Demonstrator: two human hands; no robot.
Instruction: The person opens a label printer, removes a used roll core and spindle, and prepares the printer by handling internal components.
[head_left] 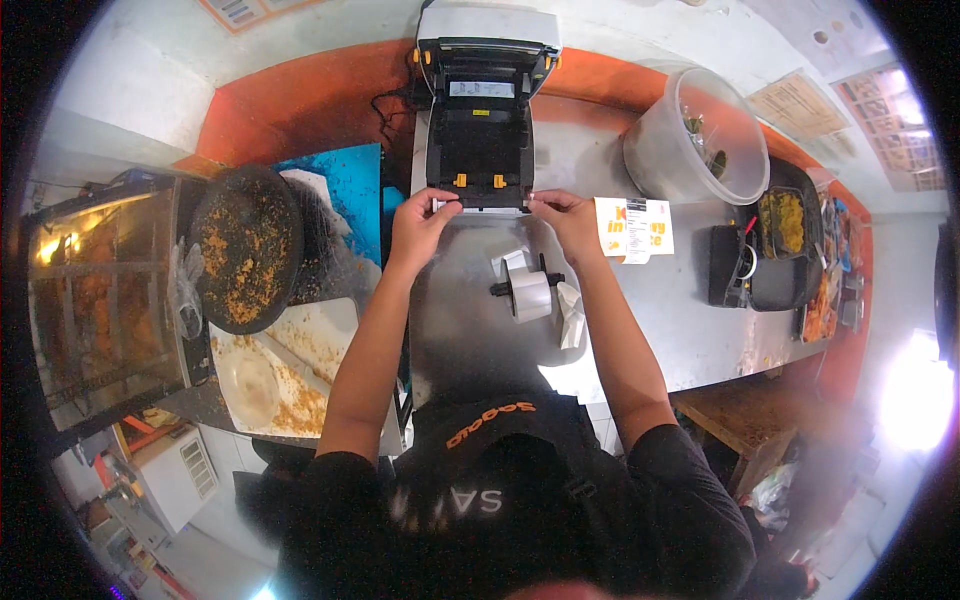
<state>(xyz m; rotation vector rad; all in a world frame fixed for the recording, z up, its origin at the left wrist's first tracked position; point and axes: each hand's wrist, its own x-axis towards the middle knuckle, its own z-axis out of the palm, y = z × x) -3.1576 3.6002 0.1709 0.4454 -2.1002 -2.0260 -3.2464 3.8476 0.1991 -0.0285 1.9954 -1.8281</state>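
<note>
A label printer (pixel 480 130) stands against the wall with its lid raised, showing a black inside with yellow tabs. At its front left corner is my left hand (pixel 415 225), thumb and fingers pinched together. My right hand (pixel 570 220) pinches in the same way at the front right corner. A thin pale strip shows along the printer's front edge between them; what exactly the fingertips grip is hidden. On the metal table below, between my forearms, lies a white label roll (pixel 530 295) on a black spindle, with a crumpled white strip (pixel 570 315) beside it.
Right of my right hand lies a white and yellow printed package (pixel 633 228). A large translucent tub (pixel 690 140) and a black tray with yellow food (pixel 785 225) stand farther right. Leftward are a crumb-covered round pan (pixel 245 250), a crumb-strewn white tray (pixel 335 330) and a lit glass cabinet (pixel 110 300).
</note>
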